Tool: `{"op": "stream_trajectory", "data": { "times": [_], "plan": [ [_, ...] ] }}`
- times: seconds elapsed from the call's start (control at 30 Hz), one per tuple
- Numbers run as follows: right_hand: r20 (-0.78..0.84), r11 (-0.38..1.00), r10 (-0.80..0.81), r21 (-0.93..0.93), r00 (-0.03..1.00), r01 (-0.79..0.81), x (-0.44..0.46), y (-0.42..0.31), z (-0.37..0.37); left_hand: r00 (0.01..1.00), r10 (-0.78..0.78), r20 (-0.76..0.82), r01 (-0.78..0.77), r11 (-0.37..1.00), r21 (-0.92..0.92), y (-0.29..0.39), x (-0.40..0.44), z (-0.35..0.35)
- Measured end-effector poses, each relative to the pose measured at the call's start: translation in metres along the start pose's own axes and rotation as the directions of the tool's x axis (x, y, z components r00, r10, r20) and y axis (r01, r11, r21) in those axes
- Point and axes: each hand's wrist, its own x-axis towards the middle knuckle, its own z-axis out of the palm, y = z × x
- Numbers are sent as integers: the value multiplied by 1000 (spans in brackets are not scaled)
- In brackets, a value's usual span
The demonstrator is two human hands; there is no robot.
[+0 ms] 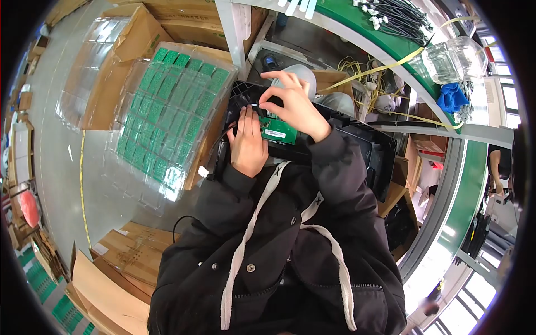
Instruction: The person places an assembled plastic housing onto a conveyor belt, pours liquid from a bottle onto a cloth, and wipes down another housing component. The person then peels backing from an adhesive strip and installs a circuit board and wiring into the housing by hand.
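A green circuit board (282, 134) with a white label lies inside a long black plastic housing (357, 139) in front of me. My left hand (249, 146) rests at the left end of the housing, fingers stretched out side by side and fingertips down on its dark inside. Just above the board, my right hand (296, 103) pinches thumb and forefinger together, with the other fingers raised. A tiny white piece shows by that pinch; what it is I cannot make out. A black cable (216, 142) runs beside my left wrist.
Clear plastic trays of green boards (167, 106) stand stacked on the left, beside cardboard boxes (134, 39). A green bench (335, 14) at the top bears black cables (399, 19) and a clear plastic jar (455, 58). An open carton (106, 290) sits lower left. Another person's arm (495, 167) appears far right.
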Motion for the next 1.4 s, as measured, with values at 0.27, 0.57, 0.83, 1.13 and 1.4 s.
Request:
{"op": "stream_trajectory", "data": {
  "times": [0.27,0.57,0.83,1.13,1.4],
  "plan": [
    [26,980,-51,-192,998,55,11,-1,24,1000,7,3,-7,999,34,-2,-1,-1],
    [-78,954,-66,-296,995,40,9,1,38,1000,14,-21,-13,1000,24,-2,-1,-1],
    [-185,946,-102,-321,977,38,9,3,45,999,-29,-35,27,998,-58,1,3,-4],
    [-224,923,-130,-383,966,35,8,4,48,999,-34,-20,34,999,-24,2,3,-5],
    [-231,919,-138,-391,963,38,8,5,47,999,-34,-28,34,999,13,3,5,-4]
  ]
}}
